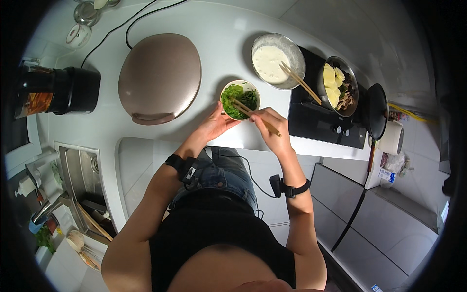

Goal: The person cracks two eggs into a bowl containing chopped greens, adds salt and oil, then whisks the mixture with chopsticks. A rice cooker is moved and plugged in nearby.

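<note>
A small white bowl [252, 87] of chopped greens [233, 101] stands near the front edge of the white countertop. My left hand [215, 126] grips its lower left side, the thumb up against the wall. In my right hand [270, 127] is a pair of wooden chopsticks [270, 127], their tips down among the greens. Beyond the bowl, to the right, sits a metal mixing bowl [297, 54] of white batter [270, 62]. A second pair of chopsticks [304, 85] leans in the batter and sticks out over its rim.
A round brown electric griddle [160, 76] with its lid down lies to the left. On the right, a black cooktop [313, 122] carries a metal bowl [354, 85] of sliced ingredients, with a black frying pan [376, 111] beside it. A sink [82, 164] is at far left.
</note>
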The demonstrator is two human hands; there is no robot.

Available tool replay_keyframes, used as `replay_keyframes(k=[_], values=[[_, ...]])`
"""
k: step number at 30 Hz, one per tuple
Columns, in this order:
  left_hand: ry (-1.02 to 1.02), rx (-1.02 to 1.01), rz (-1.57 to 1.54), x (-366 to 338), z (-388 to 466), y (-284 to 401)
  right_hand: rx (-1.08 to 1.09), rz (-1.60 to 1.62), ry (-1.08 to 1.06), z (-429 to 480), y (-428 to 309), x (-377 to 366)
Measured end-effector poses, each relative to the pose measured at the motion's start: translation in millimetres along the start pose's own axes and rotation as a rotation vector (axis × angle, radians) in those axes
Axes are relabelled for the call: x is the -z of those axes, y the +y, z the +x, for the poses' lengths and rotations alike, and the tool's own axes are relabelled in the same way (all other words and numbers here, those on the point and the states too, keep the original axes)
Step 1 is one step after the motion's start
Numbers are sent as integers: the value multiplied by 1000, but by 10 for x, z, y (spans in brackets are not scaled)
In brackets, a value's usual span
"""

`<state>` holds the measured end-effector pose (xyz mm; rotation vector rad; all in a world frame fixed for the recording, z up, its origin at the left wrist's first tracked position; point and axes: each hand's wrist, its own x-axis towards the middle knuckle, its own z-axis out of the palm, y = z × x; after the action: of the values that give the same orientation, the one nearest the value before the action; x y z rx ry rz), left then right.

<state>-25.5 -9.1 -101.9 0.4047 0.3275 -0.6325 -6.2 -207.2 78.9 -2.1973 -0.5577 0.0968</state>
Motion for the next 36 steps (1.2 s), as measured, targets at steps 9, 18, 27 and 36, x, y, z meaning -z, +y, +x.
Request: replay_keyframes(k=[9, 18, 27, 36], values=[[4, -22, 13, -24, -9, 0, -125, -41, 113, -76, -16, -72], [7, -9, 26, 15, 18, -19, -25, 124, 128, -58, -47, -38], [2, -2, -10, -21, 9, 14, 36, 52, 260, -69, 74, 45], [26, -16, 23, -27, -3, 5, -9, 204, -6, -109, 13, 141]])
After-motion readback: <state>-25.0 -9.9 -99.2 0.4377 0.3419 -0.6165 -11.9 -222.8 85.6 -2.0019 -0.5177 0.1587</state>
